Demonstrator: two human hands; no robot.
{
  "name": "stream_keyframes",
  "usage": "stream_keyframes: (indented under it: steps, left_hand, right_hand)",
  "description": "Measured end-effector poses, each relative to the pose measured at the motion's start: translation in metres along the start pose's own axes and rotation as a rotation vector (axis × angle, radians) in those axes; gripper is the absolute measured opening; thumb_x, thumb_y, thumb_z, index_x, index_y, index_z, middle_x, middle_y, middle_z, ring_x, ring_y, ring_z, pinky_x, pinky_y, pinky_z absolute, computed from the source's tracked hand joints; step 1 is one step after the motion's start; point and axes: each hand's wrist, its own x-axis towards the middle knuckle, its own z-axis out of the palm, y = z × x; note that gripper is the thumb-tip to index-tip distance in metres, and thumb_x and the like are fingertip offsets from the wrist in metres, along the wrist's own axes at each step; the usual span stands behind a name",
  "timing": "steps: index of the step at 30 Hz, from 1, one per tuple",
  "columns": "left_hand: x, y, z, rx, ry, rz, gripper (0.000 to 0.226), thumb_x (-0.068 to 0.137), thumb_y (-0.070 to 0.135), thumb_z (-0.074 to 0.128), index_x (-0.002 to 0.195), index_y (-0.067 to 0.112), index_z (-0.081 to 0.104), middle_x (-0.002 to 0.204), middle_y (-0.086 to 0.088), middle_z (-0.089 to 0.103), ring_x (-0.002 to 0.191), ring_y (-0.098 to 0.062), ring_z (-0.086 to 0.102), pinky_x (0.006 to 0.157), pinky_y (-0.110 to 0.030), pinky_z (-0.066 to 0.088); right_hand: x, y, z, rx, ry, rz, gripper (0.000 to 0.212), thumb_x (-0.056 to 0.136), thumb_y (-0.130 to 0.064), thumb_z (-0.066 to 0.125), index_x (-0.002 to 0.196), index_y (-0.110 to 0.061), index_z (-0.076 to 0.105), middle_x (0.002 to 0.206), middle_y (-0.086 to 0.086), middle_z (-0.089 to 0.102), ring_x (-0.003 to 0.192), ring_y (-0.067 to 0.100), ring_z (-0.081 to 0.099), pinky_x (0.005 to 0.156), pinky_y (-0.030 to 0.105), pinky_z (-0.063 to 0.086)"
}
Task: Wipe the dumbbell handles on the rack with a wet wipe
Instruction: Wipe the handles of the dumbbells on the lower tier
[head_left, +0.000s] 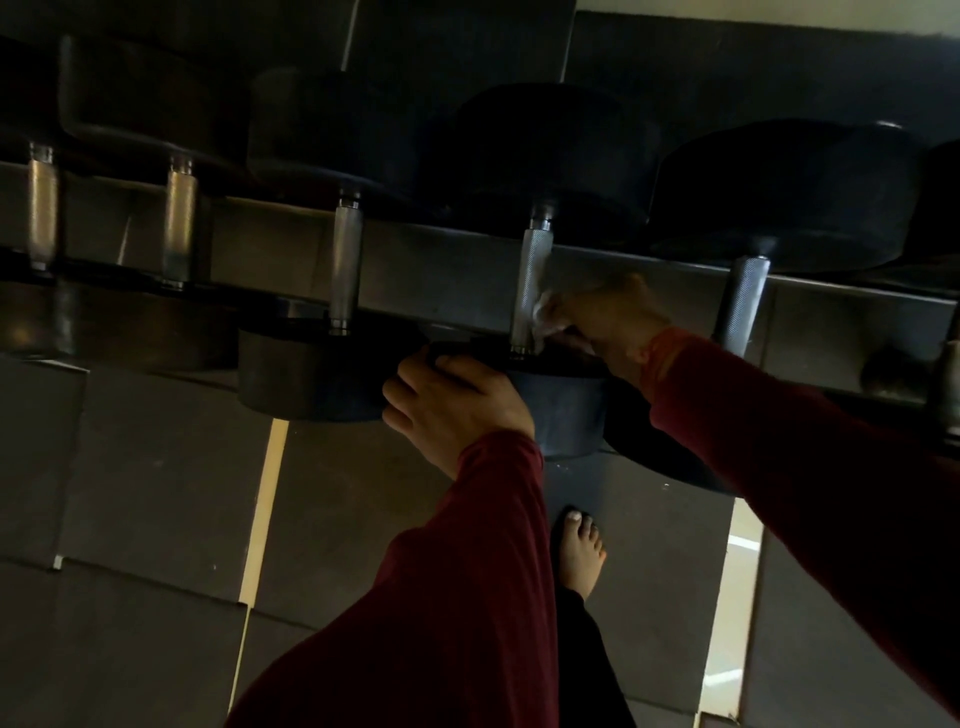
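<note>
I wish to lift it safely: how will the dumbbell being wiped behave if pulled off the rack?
The black round-headed dumbbell with knurled steel handle is probably heavy: its heads are thick and solid. The knurling should resist slipping, though the white wet wipe may leave it damp. Round heads may roll on the floor.

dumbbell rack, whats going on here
A person in dark red sleeves is cleaning dumbbells on a rack. The right hand holds a crumpled wet wipe against the lower end of one knurled handle. The left hand grips the near weight head of that same dumbbell, apparently steadying it. More dumbbells sit on both sides, their handles untouched at this moment. A bare foot shows on the dark floor below.
</note>
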Motion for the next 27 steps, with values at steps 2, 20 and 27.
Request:
stream_keyframes:
  steps: [2,20,27]
  left_hand:
    - [0.0,0.001,-0.001,-0.006,-0.009,-0.006,0.037,0.087,0.028,0.042,0.111,0.007,0.062,0.11,-0.017,0.057,0.1,-0.036,0.049,0.094,-0.041,0.033]
    - [0.0,0.001,-0.001,-0.004,-0.021,-0.005,0.038,0.086,0.027,0.041,0.108,0.005,0.062,0.107,-0.019,0.057,0.098,-0.038,0.048,0.094,-0.044,0.034]
    - [0.001,-0.001,0.001,-0.019,0.012,0.026,0.039,0.084,0.029,0.04,0.103,0.005,0.064,0.102,-0.019,0.058,0.093,-0.039,0.05,0.09,-0.045,0.036]
  right_hand:
    - [0.016,-0.013,0.002,0.195,0.054,-0.013,0.021,0.07,0.01,0.075,0.074,-0.01,0.07,0.079,0.008,0.074,0.069,0.019,0.072,0.065,0.034,0.06]
    - [-0.011,-0.009,0.012,-0.822,0.184,-0.842,0.015,0.091,-0.028,0.068,0.097,-0.021,0.08,0.092,0.001,0.077,0.079,0.008,0.068,0.07,0.006,0.042]
    - [0.007,-0.026,0.007,-1.444,-0.148,-0.944,0.024,0.091,-0.028,0.056,0.104,-0.023,0.075,0.106,0.007,0.07,0.099,0.03,0.065,0.085,0.039,0.055]
